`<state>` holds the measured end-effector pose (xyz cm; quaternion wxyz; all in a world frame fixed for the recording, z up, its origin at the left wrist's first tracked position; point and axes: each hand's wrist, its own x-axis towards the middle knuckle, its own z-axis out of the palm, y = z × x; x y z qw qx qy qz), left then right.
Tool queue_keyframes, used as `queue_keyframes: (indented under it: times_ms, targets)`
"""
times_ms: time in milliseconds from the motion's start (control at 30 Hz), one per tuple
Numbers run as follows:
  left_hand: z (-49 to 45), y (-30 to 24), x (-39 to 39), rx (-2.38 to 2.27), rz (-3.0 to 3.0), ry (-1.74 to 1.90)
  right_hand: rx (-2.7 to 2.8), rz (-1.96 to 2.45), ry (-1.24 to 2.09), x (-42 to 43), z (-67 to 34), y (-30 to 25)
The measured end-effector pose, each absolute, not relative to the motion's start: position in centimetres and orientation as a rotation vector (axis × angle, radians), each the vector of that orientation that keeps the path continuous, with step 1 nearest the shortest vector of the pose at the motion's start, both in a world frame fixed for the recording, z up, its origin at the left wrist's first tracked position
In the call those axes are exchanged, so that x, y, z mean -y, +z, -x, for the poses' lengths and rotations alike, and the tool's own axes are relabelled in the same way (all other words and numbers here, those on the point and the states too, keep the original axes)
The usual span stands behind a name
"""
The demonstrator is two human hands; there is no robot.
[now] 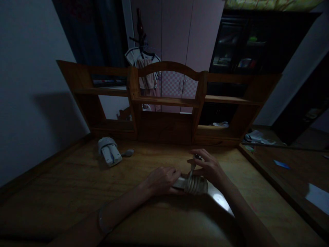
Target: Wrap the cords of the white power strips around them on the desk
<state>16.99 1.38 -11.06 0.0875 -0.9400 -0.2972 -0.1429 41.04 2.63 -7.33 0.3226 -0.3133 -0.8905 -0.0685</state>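
Left hand pinning a pale device to the worktop — right hand pinching its coiled cord. White charger lying well apart; no writing readable.

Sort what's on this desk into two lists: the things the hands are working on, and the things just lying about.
In hand:
- left hand, holding down the pale flat block
- right hand, pinching the cord's end above the wound cord on that block

Lying about:
- white wrapped adapter on the wooden desk
- small grey piece beside it
- blue scrap on the side table
- white paper near it
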Motion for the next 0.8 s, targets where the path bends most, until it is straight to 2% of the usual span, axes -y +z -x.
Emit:
queue_keyframes:
  times_ms: [333, 567, 800]
  targets:
    - [-17.2, -11.2, -1.7, 0.909, 2.766, -0.362, 2.263, 0.901, 0.354, -2.5, -40.8, -7.4]
    - [-17.0, -11.2, -1.4, 0.758, 2.753, -0.348, 2.375, 0.789, 0.721, -1.8, -40.7, -5.7]
    - [-16.9, -11.8, -1.0, 0.565, 2.694, -0.409, 2.185, 0.632, 1.341, -2.2, -42.2, -5.4]
